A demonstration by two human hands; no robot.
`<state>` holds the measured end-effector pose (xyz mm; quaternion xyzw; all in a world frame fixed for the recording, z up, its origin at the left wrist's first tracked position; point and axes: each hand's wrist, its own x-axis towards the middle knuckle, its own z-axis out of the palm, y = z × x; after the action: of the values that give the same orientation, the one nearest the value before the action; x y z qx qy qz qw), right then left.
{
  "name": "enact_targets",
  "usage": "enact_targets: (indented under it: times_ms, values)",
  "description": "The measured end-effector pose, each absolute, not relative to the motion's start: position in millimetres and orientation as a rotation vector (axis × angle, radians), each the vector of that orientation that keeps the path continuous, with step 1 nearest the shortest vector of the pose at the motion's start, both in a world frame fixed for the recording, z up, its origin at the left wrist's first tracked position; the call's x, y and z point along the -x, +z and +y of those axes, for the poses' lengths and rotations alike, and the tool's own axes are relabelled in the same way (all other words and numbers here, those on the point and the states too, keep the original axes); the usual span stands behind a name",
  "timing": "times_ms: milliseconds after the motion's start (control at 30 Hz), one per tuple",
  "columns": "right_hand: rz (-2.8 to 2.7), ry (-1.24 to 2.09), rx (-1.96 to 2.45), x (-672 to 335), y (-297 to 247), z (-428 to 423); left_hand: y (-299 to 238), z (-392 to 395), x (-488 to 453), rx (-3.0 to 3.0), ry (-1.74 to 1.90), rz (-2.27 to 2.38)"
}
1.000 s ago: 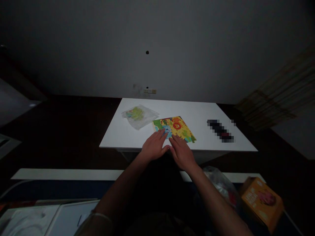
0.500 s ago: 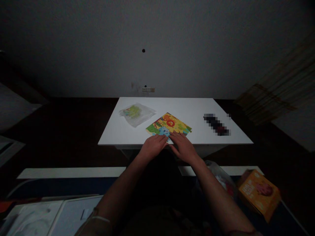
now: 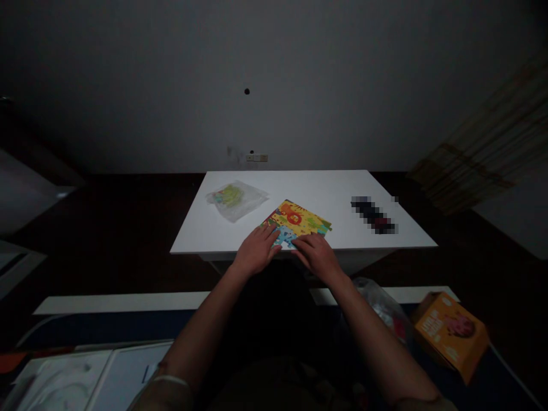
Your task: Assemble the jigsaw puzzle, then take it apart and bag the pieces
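Observation:
A colourful animal puzzle board (image 3: 299, 219) with a lion picture lies on the small white table (image 3: 325, 191), turned at an angle near the front edge. My left hand (image 3: 256, 255) rests flat on the board's near left corner with its fingers stretched out. My right hand (image 3: 319, 257) lies flat on the near right edge of the board, fingers out as well. Neither hand grips anything.
A clear plastic bag (image 3: 235, 199) with greenish pieces lies at the table's back left. A dark blurred object (image 3: 374, 215) sits at the right. An orange box (image 3: 450, 333) and another plastic bag (image 3: 382, 311) lie low right. White trays (image 3: 81, 381) sit low left.
The puzzle board has turned clockwise and slid towards the table's front edge under both hands. My hands have drawn slightly nearer to me.

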<state>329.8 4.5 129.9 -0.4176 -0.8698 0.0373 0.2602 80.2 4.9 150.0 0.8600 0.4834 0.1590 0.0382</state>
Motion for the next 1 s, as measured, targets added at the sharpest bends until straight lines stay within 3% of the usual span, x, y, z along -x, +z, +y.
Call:
enact_targets:
  times_ms: [367, 667, 833, 1000]
  values:
    - [-2.217, 0.246, 1.183, -334.2, 135.7, 6.3, 150.4, -6.8, -74.9, -2.657, 0.427, 1.407]
    - [-1.783, 0.28, 1.341, -306.9, 133.7, 17.4, 160.7, 9.6, -70.7, -2.245, 0.817, 1.585]
    - [-1.831, 0.324, 1.467, -305.1, 128.4, 16.1, 156.5, 7.8, -60.1, -2.508, 0.52, 1.553]
    - [-1.873, 0.394, 1.302, -302.8, 131.2, 14.1, 146.4, -4.2, -61.9, -2.585, 0.466, 1.533]
